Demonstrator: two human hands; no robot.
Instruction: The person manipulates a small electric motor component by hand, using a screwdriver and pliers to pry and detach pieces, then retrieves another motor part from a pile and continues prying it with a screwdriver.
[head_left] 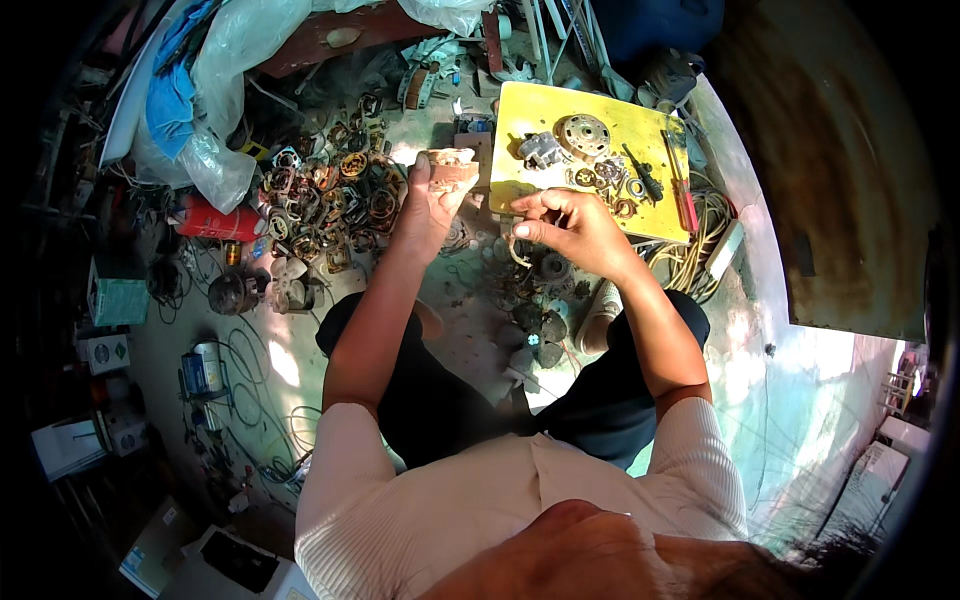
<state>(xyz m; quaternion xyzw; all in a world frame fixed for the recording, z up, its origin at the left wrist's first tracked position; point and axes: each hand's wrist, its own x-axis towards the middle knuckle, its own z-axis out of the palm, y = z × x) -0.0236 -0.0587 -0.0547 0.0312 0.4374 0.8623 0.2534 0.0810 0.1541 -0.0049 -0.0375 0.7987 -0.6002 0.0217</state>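
Note:
My left hand (pixel 424 208) is closed around a motor stator (pixel 455 172), a block with a reddish-brown side and pale, brightly lit edges. It is held up left of the yellow board (pixel 522 110). Over the board's near-left corner, my right hand (pixel 572 228) has its thumb and forefinger drawn together. Something small and dark seems to sit between those fingertips, too small to name. On the board lie a round metal motor cover (pixel 585 136), a grey metal casing (pixel 541 151), a metal ring (pixel 636 188), a dark slim tool (pixel 645 173) and a red-handled screwdriver (pixel 688 212).
A heap of used stators and coils (pixel 335 195) spreads across the floor on the left, beside a red cylinder (pixel 215 218). Fan blades (pixel 540 335) and dark parts lie between my feet. Coiled cable (pixel 705 230) rests right of the board; loose wires (pixel 245 375) trail at the left.

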